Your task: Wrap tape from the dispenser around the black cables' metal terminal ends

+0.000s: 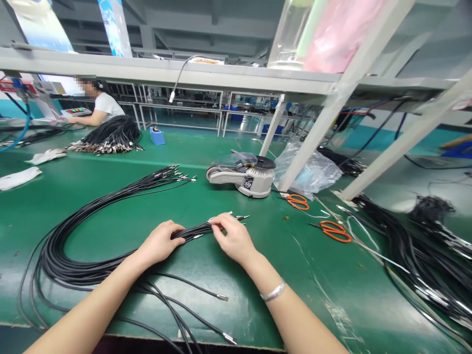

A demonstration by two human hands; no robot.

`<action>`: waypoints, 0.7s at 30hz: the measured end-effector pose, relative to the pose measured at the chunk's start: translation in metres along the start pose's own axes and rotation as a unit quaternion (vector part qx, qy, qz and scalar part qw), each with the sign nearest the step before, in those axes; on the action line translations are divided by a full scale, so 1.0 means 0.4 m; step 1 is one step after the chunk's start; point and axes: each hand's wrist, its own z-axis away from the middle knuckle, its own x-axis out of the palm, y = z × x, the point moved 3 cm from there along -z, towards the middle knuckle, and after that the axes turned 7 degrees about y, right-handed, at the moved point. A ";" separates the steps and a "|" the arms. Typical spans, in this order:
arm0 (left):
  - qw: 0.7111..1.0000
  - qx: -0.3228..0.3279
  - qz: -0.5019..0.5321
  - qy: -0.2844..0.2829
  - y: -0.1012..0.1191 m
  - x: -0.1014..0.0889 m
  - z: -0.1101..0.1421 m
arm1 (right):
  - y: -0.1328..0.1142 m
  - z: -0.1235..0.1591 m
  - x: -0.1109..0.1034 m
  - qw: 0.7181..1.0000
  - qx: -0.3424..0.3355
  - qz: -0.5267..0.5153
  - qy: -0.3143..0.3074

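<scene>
A bundle of black cables (73, 216) curves in a wide U over the green tabletop. My left hand (162, 241) is closed round the near end of this bundle. Close to the metal-tipped ends, my right hand (232, 238) has its fingers pinched on the same cables; exactly which ones they hold is hidden. The far ends (173, 174) fan out on the table behind my hands. Several loose cables with silver connectors (222, 297) lie apart, nearer the front edge.
A grey tape dispenser (254, 179) stands behind my right hand. Orange-handled scissors (334, 231) and a second pair (298, 201) lie right of it. More black cables (413, 255) cover the right side. Shelf posts (313, 123) rise there. Across the bench sits a person (106, 105).
</scene>
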 end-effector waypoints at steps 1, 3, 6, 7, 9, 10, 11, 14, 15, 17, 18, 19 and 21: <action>1.000 -0.006 0.007 0.000 -0.002 0.000 -0.004 | -0.009 0.010 0.007 0.999 -0.021 -0.003 -0.023; 1.000 -0.016 0.020 0.006 -0.004 -0.002 -0.009 | -0.022 0.023 0.027 0.997 -0.054 -0.003 -0.064; 0.999 -0.026 0.027 0.024 -0.008 -0.002 -0.011 | -0.034 0.025 0.057 0.992 -0.082 0.006 -0.095; 0.999 -0.027 0.025 0.033 -0.010 -0.001 -0.013 | -0.038 0.023 0.064 0.991 -0.088 0.010 -0.101; 0.998 -0.029 0.018 0.058 -0.015 0.001 -0.019 | -0.048 0.020 0.070 0.989 -0.096 0.020 -0.113; 0.997 -0.030 0.013 0.070 -0.019 0.002 -0.021 | -0.052 0.020 0.068 0.988 -0.097 0.025 -0.121; 0.996 -0.028 0.009 0.079 -0.022 0.003 -0.022 | -0.054 0.022 0.063 0.986 -0.098 0.028 -0.130; 0.996 -0.011 0.004 0.093 -0.024 0.002 -0.014 | -0.040 0.031 0.028 0.983 -0.093 0.035 -0.152; 0.996 -0.002 0.005 0.094 -0.020 -0.001 -0.006 | -0.027 0.032 0.012 0.985 -0.081 0.038 -0.148; 0.995 0.028 0.008 0.092 -0.005 -0.006 0.014 | 0.004 0.032 -0.020 0.991 -0.042 0.044 -0.121; 0.995 0.046 0.004 0.088 0.006 -0.008 0.025 | 0.018 0.031 -0.032 0.993 -0.021 0.048 -0.104; 0.994 0.064 -0.004 0.084 0.017 -0.007 0.034 | 0.028 0.029 -0.040 0.995 -0.005 0.050 -0.092; 0.992 0.099 -0.035 0.075 0.040 0.001 0.048 | 0.031 0.029 -0.037 0.994 0.000 0.047 -0.096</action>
